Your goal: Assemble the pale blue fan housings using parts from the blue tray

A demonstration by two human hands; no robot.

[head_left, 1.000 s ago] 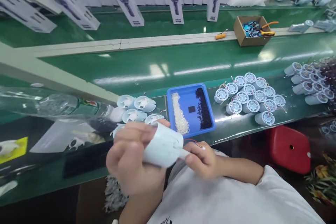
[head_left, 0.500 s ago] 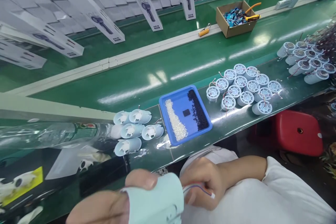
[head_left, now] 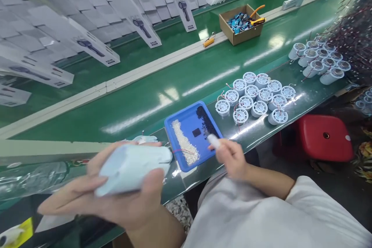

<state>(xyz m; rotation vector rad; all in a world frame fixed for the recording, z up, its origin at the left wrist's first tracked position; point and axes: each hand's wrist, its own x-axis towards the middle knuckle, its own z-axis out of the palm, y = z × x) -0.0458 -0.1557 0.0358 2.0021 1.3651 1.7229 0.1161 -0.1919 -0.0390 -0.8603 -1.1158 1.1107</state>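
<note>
The left hand (head_left: pixel 124 207) is curled around a pale blue housing (head_left: pixel 136 166), held tilted above the worktop (head_left: pixel 258 137) to the left of the blue tray (head_left: pixel 187 121); thin wires (head_left: pixel 179 150) trail from its tray-side end. The right hand (head_left: pixel 234 159) is narrowed in a pinch on a small white piece (head_left: pixel 214 141), seen over the tray's near right corner and apart from the housing. The tray contains a band of white bits (head_left: pixel 184 141), a dark square (head_left: pixel 197 132) and a band of black bits (head_left: pixel 205 118). To its right stands a cluster of housings (head_left: pixel 252 92) with spoked ends and loose leads; farther right, a second group (head_left: pixel 312 69) shows darker centres. The differing ends suggest separate stages of assembly; the held unit appears unfinished, its leads hanging free and the white piece separate. How many units are complete cannot be determined. The housing's interior is hidden, motion blur obscures the form of the white piece, and pale rims (head_left: pixel 145 139) behind the left hand are largely covered. A clear bottle (head_left: pixel 35 178) is cut off at the left edge.
</note>
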